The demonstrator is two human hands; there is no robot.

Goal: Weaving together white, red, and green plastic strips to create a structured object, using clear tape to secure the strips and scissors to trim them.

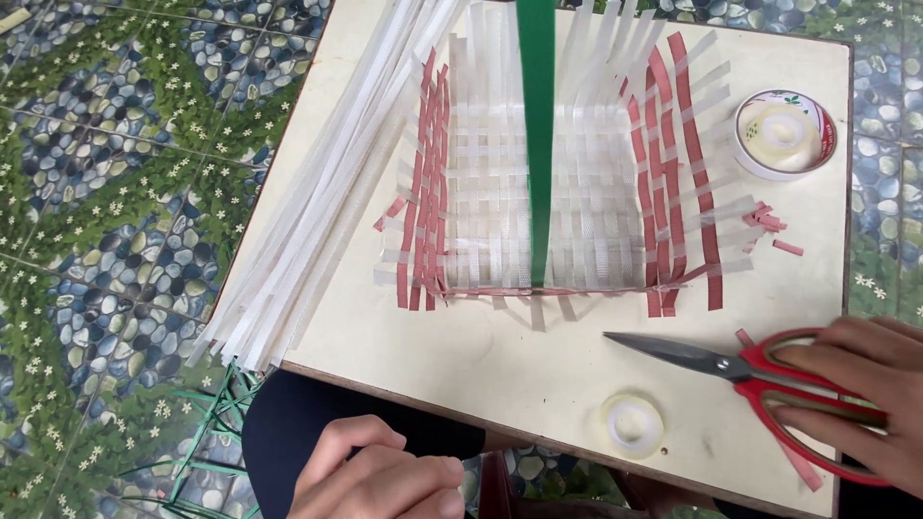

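Observation:
My right hand (pixel 860 399) rests on the red handles of a pair of scissors (pixel 731 363) lying on the pale board (pixel 500 370), blades pointing left and nearly closed. My left hand (pixel 380 479) is curled in a loose fist at the board's near edge, over my dark-clothed lap, with nothing visible in it. At the board's middle stands a half-woven basket (pixel 553 183) of white and red plastic strips. A green strip (pixel 536 144) runs down its middle from the top of the view.
A bundle of long white strips (pixel 327 192) lies along the board's left edge. A small clear tape roll (pixel 632 424) sits near the front edge, a larger tape roll (pixel 785 135) at the right, red offcuts (pixel 769 223) beside it. Green strips (pixel 216 423) lie on the pebble-patterned floor.

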